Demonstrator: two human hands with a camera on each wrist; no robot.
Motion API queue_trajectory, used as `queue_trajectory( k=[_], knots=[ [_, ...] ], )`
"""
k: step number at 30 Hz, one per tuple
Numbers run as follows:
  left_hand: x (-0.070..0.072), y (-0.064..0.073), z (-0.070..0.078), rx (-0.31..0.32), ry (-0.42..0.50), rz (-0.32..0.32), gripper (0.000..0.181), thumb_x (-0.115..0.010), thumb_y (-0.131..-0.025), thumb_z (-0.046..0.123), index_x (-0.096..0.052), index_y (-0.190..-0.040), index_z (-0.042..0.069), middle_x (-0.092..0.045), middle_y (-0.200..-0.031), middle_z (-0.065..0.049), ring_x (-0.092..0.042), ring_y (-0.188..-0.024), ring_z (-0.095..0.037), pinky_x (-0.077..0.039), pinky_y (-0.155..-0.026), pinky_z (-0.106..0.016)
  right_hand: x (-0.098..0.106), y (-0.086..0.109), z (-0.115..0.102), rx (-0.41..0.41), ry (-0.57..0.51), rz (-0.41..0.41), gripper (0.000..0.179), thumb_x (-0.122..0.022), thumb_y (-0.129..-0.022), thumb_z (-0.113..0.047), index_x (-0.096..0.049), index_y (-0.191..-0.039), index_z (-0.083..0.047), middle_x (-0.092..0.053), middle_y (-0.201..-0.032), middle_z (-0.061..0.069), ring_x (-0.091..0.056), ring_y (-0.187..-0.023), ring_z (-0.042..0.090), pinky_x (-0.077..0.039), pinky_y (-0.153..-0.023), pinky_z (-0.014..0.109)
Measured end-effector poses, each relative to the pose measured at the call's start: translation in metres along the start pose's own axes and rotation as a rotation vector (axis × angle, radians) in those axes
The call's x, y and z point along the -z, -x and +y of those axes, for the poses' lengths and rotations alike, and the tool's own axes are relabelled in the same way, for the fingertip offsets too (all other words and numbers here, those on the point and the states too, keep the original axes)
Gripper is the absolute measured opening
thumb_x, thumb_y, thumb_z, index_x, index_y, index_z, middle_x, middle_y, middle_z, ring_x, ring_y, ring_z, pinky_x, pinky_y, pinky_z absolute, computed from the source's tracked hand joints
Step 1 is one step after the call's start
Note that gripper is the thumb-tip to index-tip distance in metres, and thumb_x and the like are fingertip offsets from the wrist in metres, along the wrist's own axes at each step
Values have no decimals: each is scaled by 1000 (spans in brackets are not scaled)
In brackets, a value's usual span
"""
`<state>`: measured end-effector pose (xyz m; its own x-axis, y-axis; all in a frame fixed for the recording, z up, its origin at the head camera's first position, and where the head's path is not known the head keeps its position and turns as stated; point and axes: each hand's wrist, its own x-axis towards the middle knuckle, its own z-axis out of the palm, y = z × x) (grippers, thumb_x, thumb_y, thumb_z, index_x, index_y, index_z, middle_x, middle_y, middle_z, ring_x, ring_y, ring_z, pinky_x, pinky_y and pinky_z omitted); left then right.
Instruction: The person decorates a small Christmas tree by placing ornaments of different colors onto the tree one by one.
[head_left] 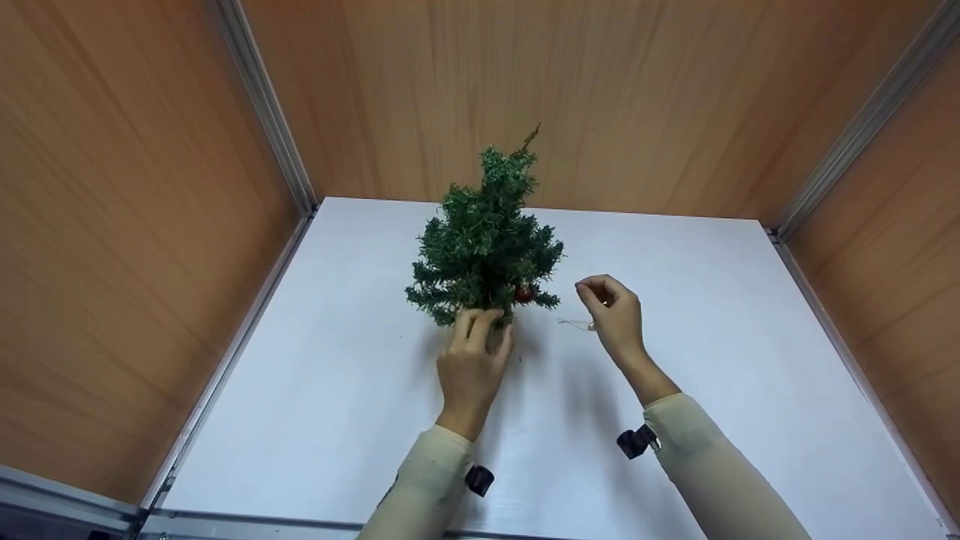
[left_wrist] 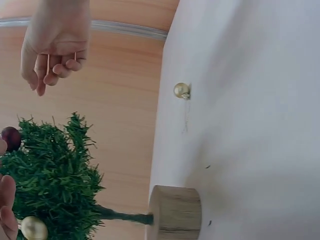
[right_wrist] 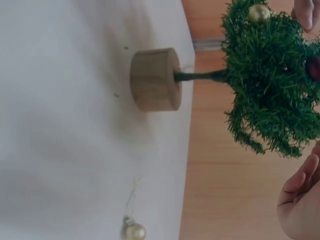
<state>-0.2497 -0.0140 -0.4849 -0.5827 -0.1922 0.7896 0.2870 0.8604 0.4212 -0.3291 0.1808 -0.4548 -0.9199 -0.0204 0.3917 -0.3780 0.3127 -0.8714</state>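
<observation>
A small green artificial Christmas tree (head_left: 487,232) stands upright on a round wooden base (right_wrist: 155,80). Among its branches hang a dark red ball ornament (head_left: 525,293) and a gold ball ornament (left_wrist: 34,228). My left hand (head_left: 471,367) is at the lower front branches, its bent fingers spread apart near the gold ball; their tips are partly hidden. Right of the tree, my right hand (head_left: 616,315) is raised with loosely bent fingers, thumb and forefinger close together, and nothing visible between them. Below it, another gold ball ornament (left_wrist: 181,90) with a string loop lies on the white table.
The white tabletop (head_left: 315,390) is bounded by wood-grain panels (head_left: 622,97) at the back and both sides, with metal rails (head_left: 266,97) at the corners. Tiny dark bits (right_wrist: 116,95) lie near the tree's base.
</observation>
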Motion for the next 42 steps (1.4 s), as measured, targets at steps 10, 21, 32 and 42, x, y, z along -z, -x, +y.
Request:
queue_trajectory(
  k=[10, 21, 32, 42],
  knots=[
    [-7, 8, -4, 50, 11, -13, 18, -67, -80, 24, -64, -96, 19, -54, -93, 4, -55, -68, -9, -46, -49, -25, 11, 3, 32, -63, 113, 6, 13, -64, -85, -20, -66, -94, -11, -62, -89, -1, -51, -70, 19, -40, -59, 24],
    [-6, 9, -8, 73, 16, -4, 14, -66, -81, 25, -64, -93, 17, -55, -92, 4, -57, -67, -8, -47, -53, -24, 19, 1, 81, -112, 196, -46, 18, -63, -86, -19, -64, -102, -12, -62, -98, -2, -50, -70, 17, -40, -56, 24],
    [-4, 11, -10, 75, 39, 13, 11, -65, -82, 23, -65, -92, 17, -55, -90, 6, -54, -65, -5, -45, -51, -22, 29, -2, 122, -242, 255, -75, 34, -63, -86, -24, -56, -116, -10, -52, -110, 4, -48, -77, 18, -41, -61, 27],
    [-5, 13, -13, 79, 53, 0, 11, -62, -84, 24, -65, -93, 18, -55, -90, 6, -53, -61, -7, -43, -47, -21, 32, -1, 140, -307, 251, -136, 39, -63, -85, -24, -54, -120, -10, -51, -117, 5, -49, -77, 19, -43, -58, 27]
  ],
)
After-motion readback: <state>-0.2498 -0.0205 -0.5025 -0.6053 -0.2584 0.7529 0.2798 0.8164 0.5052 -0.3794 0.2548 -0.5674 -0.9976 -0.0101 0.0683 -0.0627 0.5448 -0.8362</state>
